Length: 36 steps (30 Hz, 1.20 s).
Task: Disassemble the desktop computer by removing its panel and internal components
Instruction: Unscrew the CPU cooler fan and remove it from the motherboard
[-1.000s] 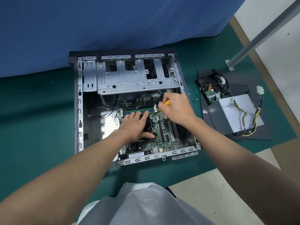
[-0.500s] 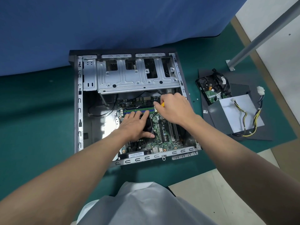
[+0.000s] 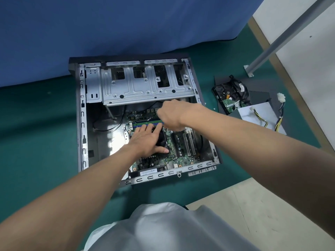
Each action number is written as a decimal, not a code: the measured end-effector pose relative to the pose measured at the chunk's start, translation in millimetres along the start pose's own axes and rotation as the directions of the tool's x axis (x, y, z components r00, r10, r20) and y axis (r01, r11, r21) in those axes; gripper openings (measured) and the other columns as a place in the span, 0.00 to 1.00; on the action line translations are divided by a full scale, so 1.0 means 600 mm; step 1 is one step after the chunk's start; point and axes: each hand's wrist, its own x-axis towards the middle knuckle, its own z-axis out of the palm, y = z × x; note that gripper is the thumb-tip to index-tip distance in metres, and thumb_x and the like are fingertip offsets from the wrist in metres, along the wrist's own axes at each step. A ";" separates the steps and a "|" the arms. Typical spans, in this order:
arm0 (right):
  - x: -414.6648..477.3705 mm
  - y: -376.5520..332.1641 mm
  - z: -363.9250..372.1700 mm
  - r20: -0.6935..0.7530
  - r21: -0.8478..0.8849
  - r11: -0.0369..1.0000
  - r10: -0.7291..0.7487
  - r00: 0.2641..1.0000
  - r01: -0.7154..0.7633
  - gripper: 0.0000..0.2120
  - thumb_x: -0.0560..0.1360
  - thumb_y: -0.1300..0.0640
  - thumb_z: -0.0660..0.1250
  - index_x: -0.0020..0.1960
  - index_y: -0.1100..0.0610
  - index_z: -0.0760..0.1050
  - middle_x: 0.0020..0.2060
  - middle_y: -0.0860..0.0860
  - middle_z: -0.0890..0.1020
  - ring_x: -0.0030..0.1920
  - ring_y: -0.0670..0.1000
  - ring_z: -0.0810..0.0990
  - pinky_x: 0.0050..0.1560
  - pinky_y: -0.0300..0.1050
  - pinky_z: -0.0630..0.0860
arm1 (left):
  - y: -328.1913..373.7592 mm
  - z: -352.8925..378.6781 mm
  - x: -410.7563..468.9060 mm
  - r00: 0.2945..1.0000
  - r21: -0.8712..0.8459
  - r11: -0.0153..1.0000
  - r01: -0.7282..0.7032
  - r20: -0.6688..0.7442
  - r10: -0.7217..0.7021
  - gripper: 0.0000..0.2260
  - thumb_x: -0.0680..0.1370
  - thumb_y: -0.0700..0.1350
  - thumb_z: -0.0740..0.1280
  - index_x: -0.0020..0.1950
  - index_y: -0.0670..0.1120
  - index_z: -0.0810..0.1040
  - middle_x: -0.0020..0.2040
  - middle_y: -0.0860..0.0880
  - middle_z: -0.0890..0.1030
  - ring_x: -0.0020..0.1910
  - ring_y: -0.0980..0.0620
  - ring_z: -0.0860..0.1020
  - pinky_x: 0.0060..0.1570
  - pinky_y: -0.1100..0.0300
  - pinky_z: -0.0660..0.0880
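An open computer case (image 3: 82, 124) lay on its side on a green desk (image 3: 36, 151), with its motherboard (image 3: 181, 144) exposed in the case's near right part. The left hand (image 3: 147, 140) rested flat, fingers straight, on the black cooler fan (image 3: 162, 141) inside the case. The right hand (image 3: 172, 115), fingers curled, was farther into the case, over the memory slots (image 3: 143, 123). Whether it gripped anything could not be told. A removed power supply (image 3: 257, 115) lay to the right of the case.

Even, bright light — wide-angle bending at edges, right hand (image 3: 173, 113) motion-blurred.
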 end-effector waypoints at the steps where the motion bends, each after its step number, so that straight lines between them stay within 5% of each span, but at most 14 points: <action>1: -0.002 -0.003 0.003 -0.017 -0.064 0.997 -0.038 0.999 0.037 0.08 0.78 0.61 0.62 0.57 0.59 0.73 0.49 0.57 0.73 0.49 0.58 0.76 0.40 0.48 0.68 | 0.000 0.001 0.001 1.000 0.003 1.000 -0.003 -0.003 0.003 0.45 0.71 0.72 0.59 0.78 0.48 0.47 0.74 0.42 0.59 0.71 0.39 0.59 0.70 0.46 0.56; 3: 0.000 0.000 0.008 -0.040 -0.145 0.985 -0.096 0.995 0.089 0.11 0.78 0.61 0.61 0.60 0.59 0.72 0.53 0.57 0.74 0.52 0.59 0.76 0.40 0.48 0.67 | 0.000 0.001 0.001 1.000 0.006 1.000 -0.004 -0.005 0.004 0.46 0.71 0.72 0.59 0.78 0.49 0.46 0.74 0.42 0.59 0.71 0.40 0.59 0.70 0.47 0.55; 5: 0.001 0.007 0.004 -0.057 -0.092 0.993 -0.073 0.996 0.067 0.07 0.78 0.62 0.61 0.55 0.60 0.73 0.48 0.57 0.73 0.43 0.56 0.74 0.35 0.46 0.66 | -0.002 0.001 0.002 1.000 -0.003 1.000 0.005 0.007 -0.005 0.47 0.71 0.73 0.59 0.79 0.49 0.44 0.75 0.41 0.57 0.73 0.39 0.57 0.71 0.47 0.55; 6: 0.000 0.012 0.001 -0.086 -0.027 0.999 -0.047 0.995 0.045 0.03 0.77 0.60 0.63 0.49 0.59 0.72 0.44 0.56 0.71 0.39 0.55 0.72 0.33 0.45 0.64 | -0.002 0.002 0.002 1.000 -0.012 1.000 0.010 0.015 -0.010 0.47 0.71 0.73 0.59 0.79 0.49 0.43 0.76 0.41 0.56 0.73 0.39 0.57 0.71 0.47 0.54; 10: 0.000 0.021 0.016 -0.072 0.398 0.904 0.203 0.976 -0.159 0.21 0.77 0.45 0.62 0.34 0.60 0.68 0.31 0.51 0.71 0.41 0.55 0.76 0.41 0.44 0.71 | -0.003 0.002 0.001 1.000 -0.015 1.000 0.015 0.015 -0.015 0.48 0.71 0.73 0.59 0.79 0.50 0.42 0.76 0.41 0.56 0.73 0.39 0.57 0.71 0.47 0.55; 13: 0.005 0.014 0.013 0.050 0.580 0.761 0.323 0.945 -0.290 0.12 0.77 0.58 0.57 0.38 0.61 0.71 0.26 0.53 0.75 0.21 0.49 0.75 0.25 0.35 0.72 | -0.002 0.003 0.000 1.000 -0.017 1.000 0.012 0.011 -0.011 0.48 0.71 0.73 0.59 0.79 0.50 0.41 0.76 0.41 0.56 0.73 0.40 0.56 0.71 0.47 0.54; 15: 0.009 0.010 0.002 0.104 0.513 0.808 0.277 0.955 -0.289 0.09 0.76 0.64 0.57 0.38 0.61 0.72 0.29 0.54 0.75 0.21 0.49 0.70 0.20 0.35 0.67 | -0.002 0.003 0.000 1.000 -0.024 1.000 0.007 0.002 -0.007 0.47 0.71 0.73 0.59 0.79 0.50 0.42 0.76 0.41 0.56 0.73 0.40 0.57 0.71 0.47 0.55; 20: 0.014 0.000 0.003 0.061 0.258 0.933 0.243 0.968 -0.250 0.12 0.75 0.64 0.59 0.33 0.60 0.66 0.33 0.54 0.71 0.34 0.53 0.71 0.37 0.45 0.70 | -0.002 0.004 0.000 1.000 -0.023 1.000 0.001 -0.015 -0.002 0.47 0.71 0.73 0.59 0.79 0.50 0.43 0.75 0.41 0.58 0.72 0.40 0.58 0.70 0.48 0.56; 23: -0.003 -0.001 0.006 -0.018 0.091 0.987 0.135 0.991 -0.132 0.03 0.75 0.65 0.61 0.43 0.61 0.68 0.42 0.56 0.71 0.42 0.58 0.73 0.41 0.47 0.69 | -0.002 0.004 0.000 1.000 -0.025 1.000 0.006 -0.009 -0.006 0.47 0.71 0.73 0.59 0.79 0.50 0.44 0.75 0.41 0.57 0.73 0.40 0.57 0.71 0.47 0.55; 25: -0.009 0.000 0.009 -0.059 -0.146 0.989 -0.035 0.998 0.026 0.08 0.78 0.63 0.60 0.57 0.59 0.73 0.50 0.58 0.74 0.50 0.60 0.76 0.39 0.48 0.67 | -0.002 0.004 0.000 1.000 -0.015 1.000 0.006 -0.013 -0.006 0.47 0.71 0.73 0.59 0.79 0.49 0.44 0.75 0.40 0.57 0.73 0.39 0.57 0.71 0.47 0.55; 27: -0.009 0.007 0.005 -0.031 -0.314 0.938 -0.165 0.986 0.147 0.10 0.79 0.61 0.59 0.59 0.60 0.72 0.51 0.58 0.75 0.49 0.59 0.77 0.37 0.46 0.65 | -0.003 0.005 0.000 1.000 -0.010 1.000 0.007 -0.015 -0.007 0.47 0.71 0.73 0.59 0.79 0.49 0.44 0.75 0.40 0.57 0.73 0.39 0.58 0.70 0.47 0.55; 29: -0.007 0.017 -0.005 -0.054 -0.307 0.942 -0.159 0.986 0.135 0.02 0.78 0.62 0.61 0.48 0.60 0.71 0.42 0.55 0.74 0.39 0.54 0.74 0.31 0.44 0.63 | -0.003 0.005 0.000 1.000 -0.017 1.000 0.011 -0.010 -0.011 0.47 0.71 0.73 0.59 0.79 0.50 0.42 0.76 0.41 0.56 0.73 0.39 0.57 0.71 0.47 0.55; 33: 0.002 0.026 0.005 -0.049 0.268 0.959 0.105 0.993 -0.088 0.20 0.75 0.51 0.68 0.32 0.59 0.65 0.29 0.51 0.69 0.37 0.53 0.75 0.36 0.44 0.72 | -0.004 0.006 0.000 1.000 -0.030 1.000 0.009 -0.018 -0.009 0.47 0.71 0.73 0.59 0.79 0.50 0.43 0.74 0.41 0.59 0.72 0.41 0.58 0.69 0.49 0.56; 36: 0.015 0.023 0.016 0.243 0.701 0.578 0.357 0.902 -0.418 0.07 0.80 0.56 0.57 0.51 0.58 0.71 0.29 0.54 0.72 0.19 0.48 0.68 0.22 0.37 0.66 | -0.004 0.006 -0.001 1.000 -0.037 0.999 0.011 -0.016 -0.012 0.47 0.71 0.73 0.59 0.79 0.50 0.42 0.75 0.41 0.57 0.72 0.41 0.57 0.70 0.49 0.55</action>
